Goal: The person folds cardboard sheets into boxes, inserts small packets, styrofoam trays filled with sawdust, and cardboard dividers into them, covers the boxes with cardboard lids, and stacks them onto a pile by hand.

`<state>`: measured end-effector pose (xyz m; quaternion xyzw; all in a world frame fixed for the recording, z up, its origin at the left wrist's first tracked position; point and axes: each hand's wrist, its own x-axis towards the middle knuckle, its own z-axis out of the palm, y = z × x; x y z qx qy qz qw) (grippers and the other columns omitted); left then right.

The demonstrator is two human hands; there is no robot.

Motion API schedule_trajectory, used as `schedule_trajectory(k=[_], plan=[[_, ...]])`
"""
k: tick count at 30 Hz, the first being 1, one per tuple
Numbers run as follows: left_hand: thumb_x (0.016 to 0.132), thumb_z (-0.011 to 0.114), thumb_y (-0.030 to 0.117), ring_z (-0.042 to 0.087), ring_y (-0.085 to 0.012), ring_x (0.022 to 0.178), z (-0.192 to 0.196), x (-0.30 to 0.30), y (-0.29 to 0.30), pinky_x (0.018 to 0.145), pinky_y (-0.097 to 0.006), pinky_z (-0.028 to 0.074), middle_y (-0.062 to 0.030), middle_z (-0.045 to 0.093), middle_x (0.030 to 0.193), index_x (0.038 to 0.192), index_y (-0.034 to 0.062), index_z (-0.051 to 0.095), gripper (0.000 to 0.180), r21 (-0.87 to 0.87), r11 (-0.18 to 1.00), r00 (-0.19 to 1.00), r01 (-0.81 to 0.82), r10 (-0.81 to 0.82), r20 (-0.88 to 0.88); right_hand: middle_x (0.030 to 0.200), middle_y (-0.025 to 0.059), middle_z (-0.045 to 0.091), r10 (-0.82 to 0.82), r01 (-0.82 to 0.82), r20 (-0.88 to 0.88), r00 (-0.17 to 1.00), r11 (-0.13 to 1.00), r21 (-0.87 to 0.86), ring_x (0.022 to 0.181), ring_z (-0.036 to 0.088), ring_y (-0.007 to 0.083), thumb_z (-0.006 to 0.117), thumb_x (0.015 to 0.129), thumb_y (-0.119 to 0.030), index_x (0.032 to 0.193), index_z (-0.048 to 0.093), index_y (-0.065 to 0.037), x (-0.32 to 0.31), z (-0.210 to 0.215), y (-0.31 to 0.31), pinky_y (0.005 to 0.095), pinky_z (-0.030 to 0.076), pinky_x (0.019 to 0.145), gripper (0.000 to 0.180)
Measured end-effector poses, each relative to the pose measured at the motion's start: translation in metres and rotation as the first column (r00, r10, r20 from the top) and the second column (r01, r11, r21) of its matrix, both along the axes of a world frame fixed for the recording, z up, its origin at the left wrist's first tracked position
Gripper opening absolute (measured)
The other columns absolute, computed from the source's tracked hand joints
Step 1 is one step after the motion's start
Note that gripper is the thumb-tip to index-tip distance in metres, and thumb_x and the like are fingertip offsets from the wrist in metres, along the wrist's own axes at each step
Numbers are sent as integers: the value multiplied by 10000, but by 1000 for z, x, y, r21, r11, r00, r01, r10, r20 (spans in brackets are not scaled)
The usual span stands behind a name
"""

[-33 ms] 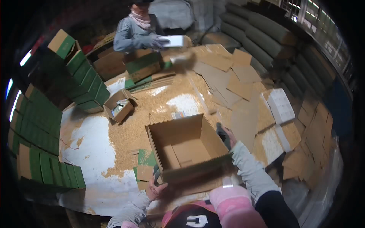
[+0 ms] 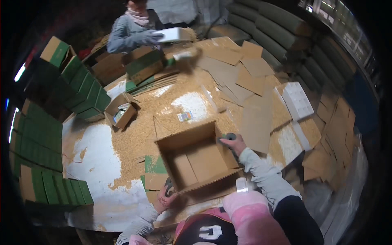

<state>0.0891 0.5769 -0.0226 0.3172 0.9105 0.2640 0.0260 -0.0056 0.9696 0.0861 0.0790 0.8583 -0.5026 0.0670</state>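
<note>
An open brown cardboard box (image 2: 206, 161) stands before me, its inside bare apart from the flap seams. My left hand (image 2: 165, 199) is closed round its near left corner, the fingers partly hidden. On the far right side, my right hand (image 2: 234, 143) grips the box wall, with dark coverings on some fingers. A small printed card (image 2: 185, 116) lies on the grain just beyond the box. Flat green-and-brown cardboard (image 2: 155, 175) lies by its left side.
Grain (image 2: 143, 143) covers much of the white table sheet (image 2: 98, 151). Green boxes (image 2: 87, 92) are stacked at left, beside a small open carton (image 2: 122, 114). Flat cardboard (image 2: 255, 122) and a white foam tray (image 2: 298, 102) lie at right. Across the table, a co-worker (image 2: 134, 34) holds a white block.
The box has tipped slightly and its front flap shows more. My right hand has shifted left along with the box wall. The small card has come into fuller view.
</note>
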Motion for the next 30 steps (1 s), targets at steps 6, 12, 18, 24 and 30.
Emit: schedule_trajectory(k=[6, 12, 18, 24, 30], plan=[[794, 538, 94, 511, -296, 1040, 88, -110, 94, 870, -335, 416, -203, 492, 1177, 1244, -25, 368, 495, 467, 578, 721, -668, 350, 598, 818, 158, 578, -119, 248, -395, 911, 923, 293, 753, 555, 313, 589, 776, -351, 916, 581, -34, 18, -75, 2, 368, 443, 674, 346], [776, 536, 24, 559, -239, 924, 54, -110, 80, 804, -314, 434, -173, 565, 1070, 1214, -26, 417, 457, 281, 659, 713, -698, 601, 361, 1000, 175, 562, -869, 928, -397, 295, 359, -95, 909, 552, 283, 552, 821, -223, 1089, 516, 14, 53, -134, 190, 350, 440, 774, 359], [790, 518, -19, 548, -172, 891, 48, -107, 87, 776, -267, 447, -83, 570, 1046, 1194, -23, 443, 411, 338, 632, 717, -697, 620, 319, 1279, 193, 370, -1000, 920, -12, 26, 19, 392, 1153, 363, 340, 430, 702, -699, 1321, 322, -86, -37, -249, 338, 434, 297, 940, 877], [790, 523, -20, 530, -165, 903, 48, -111, 76, 795, -259, 436, -93, 552, 1053, 1195, -21, 438, 413, 339, 545, 632, -767, 552, 545, 1372, 167, 238, -995, 616, 14, -103, -75, -784, 1202, 351, 224, 593, 759, 12, 1369, 117, -19, -75, -197, 312, 292, 327, 971, 774], [793, 516, -20, 534, -171, 895, 59, -120, 93, 783, -270, 445, -106, 551, 1055, 1200, -31, 431, 415, 371, 604, 705, -705, 542, 458, 1279, 224, 383, -910, 945, -406, -81, 59, -321, 1149, 422, 276, 624, 751, -61, 1335, 204, 34, 14, -101, 295, 300, 307, 975, 726]])
